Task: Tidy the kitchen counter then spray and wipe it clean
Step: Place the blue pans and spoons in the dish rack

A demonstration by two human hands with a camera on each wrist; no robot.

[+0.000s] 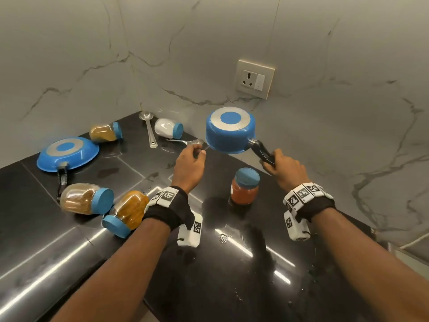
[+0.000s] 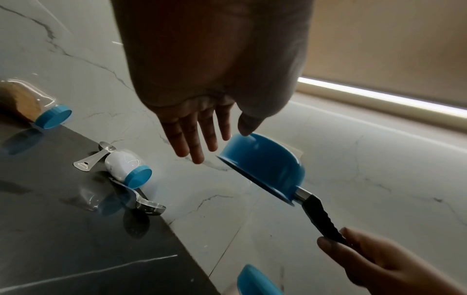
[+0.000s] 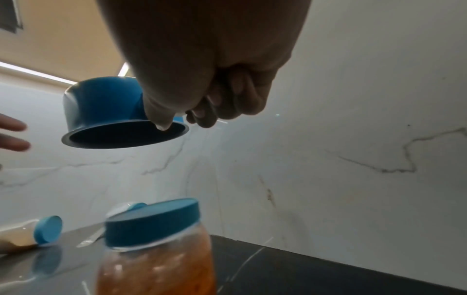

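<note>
A blue saucepan [image 1: 229, 133] hangs upside down above the black counter [image 1: 232, 263], near the marble wall. My right hand [image 1: 276, 163] grips its black handle [image 1: 262, 151]; the right wrist view shows the fingers [image 3: 215, 103] curled beside the pan [image 3: 101, 99]. To the pan's left my left hand [image 1: 198, 152] reaches out with straight fingers [image 2: 199, 139] and holds nothing, its thumb close to the pan's wall [image 2: 265, 165]. A steel spoon [image 1: 185, 142] lies just beyond the left fingertips.
An upturned blue frying pan [image 1: 67, 152] sits at the left. Blue-lidded jars lie on their sides: a white one [image 1: 167, 127] and several with brown or yellow spice [image 1: 104, 132]. A red jar [image 1: 245, 187] stands upright under my right wrist. A ladle [image 1: 148, 129] lies at the back. A wall socket [image 1: 255, 79] is above.
</note>
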